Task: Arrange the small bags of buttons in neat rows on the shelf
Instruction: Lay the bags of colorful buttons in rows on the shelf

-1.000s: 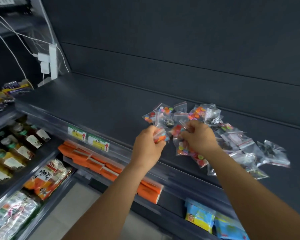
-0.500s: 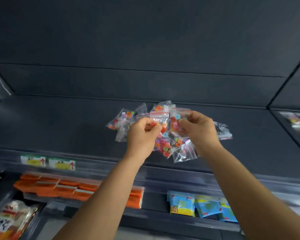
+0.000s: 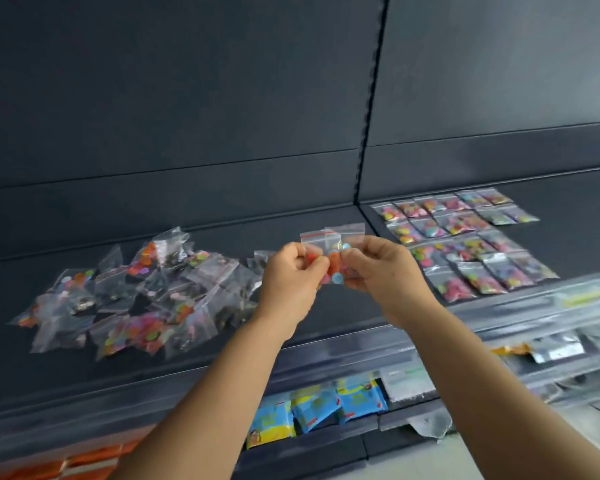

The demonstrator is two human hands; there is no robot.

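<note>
Hands meet above shelf (image 3: 326, 216): our left hand (image 3: 291, 282) and right hand (image 3: 383, 275) both pinching button bags (image 3: 331, 251). Loose pile (image 3: 136, 292) left; neat rows (image 3: 465, 240) right.

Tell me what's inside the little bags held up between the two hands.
Round buttons in orange, red and light blue show through the clear held bags. The left hand and right hand cover the bags' sides, hiding any other contents.

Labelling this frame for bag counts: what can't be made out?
- Held button bags: count unclear; left hand and right hand cover them, head view.
- Loose bag pile: overlapping, motion blur.
- Shelf-edge price labels: blurred, unreadable.
- Orange packs: cut by bottom edge.
</note>
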